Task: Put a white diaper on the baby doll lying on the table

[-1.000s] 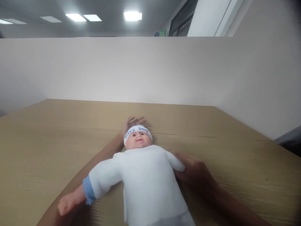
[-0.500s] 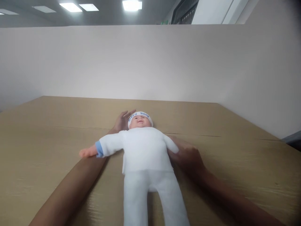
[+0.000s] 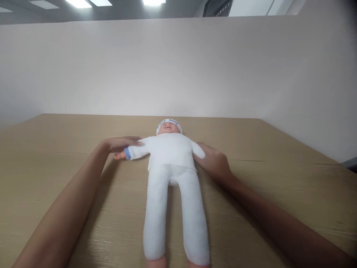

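A baby doll (image 3: 171, 154) in a white top and white trousers lies face up, its head toward the far side. Its white cap (image 3: 169, 121) carries blue lettering. My left hand (image 3: 124, 142) rests with outstretched fingers over the doll's sleeve on the left, above the blue cuff (image 3: 127, 153). On the other side, my right hand (image 3: 213, 159) closes around the doll's arm close to its body; the fingers are partly hidden behind the white sleeve. The doll's bare lower legs reach the bottom edge of the picture.
Under the doll is a wooden-coloured table (image 3: 279, 193) with a thin seam across it. A pale partition wall (image 3: 156, 70) rises behind the table's far edge and along the right side. Ceiling lights (image 3: 79, 3) show above the wall.
The doll has moved farther away across the table, so more of its legs shows. My left hand has left the side of its head and come to its sleeve. My right hand stays on its arm.
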### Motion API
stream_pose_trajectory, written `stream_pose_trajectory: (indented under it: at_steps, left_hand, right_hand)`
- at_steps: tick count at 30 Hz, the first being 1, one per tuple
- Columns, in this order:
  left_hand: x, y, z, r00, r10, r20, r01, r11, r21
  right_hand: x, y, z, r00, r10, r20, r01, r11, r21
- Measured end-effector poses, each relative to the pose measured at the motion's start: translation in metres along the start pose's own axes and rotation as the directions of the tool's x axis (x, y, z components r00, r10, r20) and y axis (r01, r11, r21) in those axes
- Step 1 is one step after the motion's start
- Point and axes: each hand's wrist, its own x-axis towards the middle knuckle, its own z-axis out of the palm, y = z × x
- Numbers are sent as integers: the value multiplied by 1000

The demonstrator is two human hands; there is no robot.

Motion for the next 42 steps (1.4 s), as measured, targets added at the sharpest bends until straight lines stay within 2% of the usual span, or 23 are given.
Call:
stream_pose_trajectory:
  at_steps: [2, 4, 6, 8, 12, 16, 19, 22, 26, 30, 36, 42]
  left_hand:
    - [-4, 10, -8, 991, -112, 67, 97, 976, 196]
    - [-4, 16, -5, 984, -157, 89, 96, 872, 480]
    - [-3, 20, 4, 992, -105, 76, 20, 706, 708]
    - [-2, 20, 11, 998, -16, 64, -42, 603, 797]
    - [0, 15, 12, 996, 33, 79, -84, 549, 831]
    - [1, 7, 11, 993, 52, 105, -116, 552, 826]
    - [0, 2, 15, 983, 80, 167, -181, 596, 783]
    - [-2, -1, 22, 971, 131, 201, -238, 639, 731]
    - [-5, 1, 31, 967, 96, 237, -244, 618, 747]
    - [-8, 5, 35, 964, 22, 266, -236, 534, 812]
    - [-4, 1, 28, 986, 57, 159, -168, 434, 885]
    - [11, -10, 22, 982, 183, 34, -100, 362, 927]
  right_hand:
    - [6, 1, 4, 1000, -3, -12, 3, 1000, -15]
    - [10, 5, 8, 1000, -4, -30, 3, 1000, -25]
    - [12, 12, 11, 999, -10, -52, 8, 999, -36]
    - [14, 21, 12, 997, -34, -69, 32, 999, -34]
    - [13, 45, 9, 991, -133, -18, 134, 989, 64]
    - [10, 82, -1, 968, -244, 62, 222, 942, 250]
    - [11, 110, -6, 974, -217, 60, 188, 929, 318]
    - [17, 126, -6, 978, -202, 58, 174, 933, 316]
    - [24, 130, -2, 971, -230, 66, 199, 929, 312]
    - [20, 123, 0, 961, -272, 48, 242, 913, 328]
    - [6, 107, -6, 926, -368, 77, 311, 865, 395]
    - [20, 104, -2, 958, -274, 84, 227, 905, 359]
